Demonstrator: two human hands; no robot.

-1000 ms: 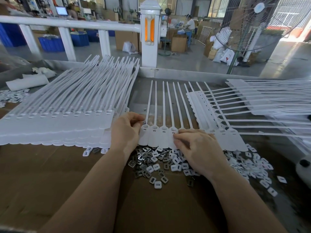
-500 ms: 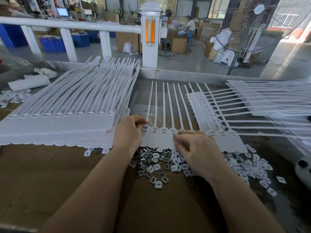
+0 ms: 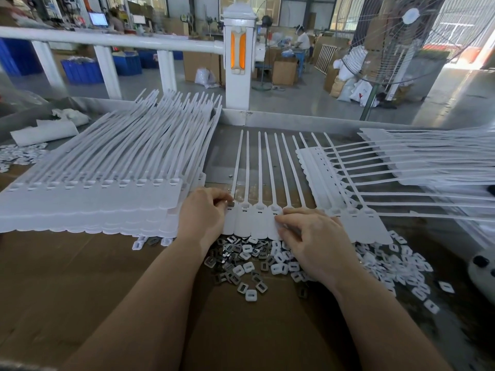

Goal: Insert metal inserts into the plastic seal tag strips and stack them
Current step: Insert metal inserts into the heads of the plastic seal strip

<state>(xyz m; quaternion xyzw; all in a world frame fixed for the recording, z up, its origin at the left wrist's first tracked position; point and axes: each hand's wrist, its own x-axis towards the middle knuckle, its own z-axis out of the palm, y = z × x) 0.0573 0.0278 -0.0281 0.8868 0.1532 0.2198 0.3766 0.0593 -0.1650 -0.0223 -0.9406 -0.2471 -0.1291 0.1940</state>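
on brown cardboard [image 3: 80, 285]: white seal tag strip [image 3: 254, 218] flat at centre, above loose metal inserts [image 3: 241, 263]. left hand [image 3: 203, 212] pinching an insert at its leftmost socket; right hand [image 3: 310, 236] pressing curled fingertips onto it. stacks [image 3: 93, 188] left and right.

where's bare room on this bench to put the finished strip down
Free: the brown cardboard near you, below the left stack, and between the forearms. Crowded: loose inserts under both hands, left hand and right hand on the strip, right stack fanned across.
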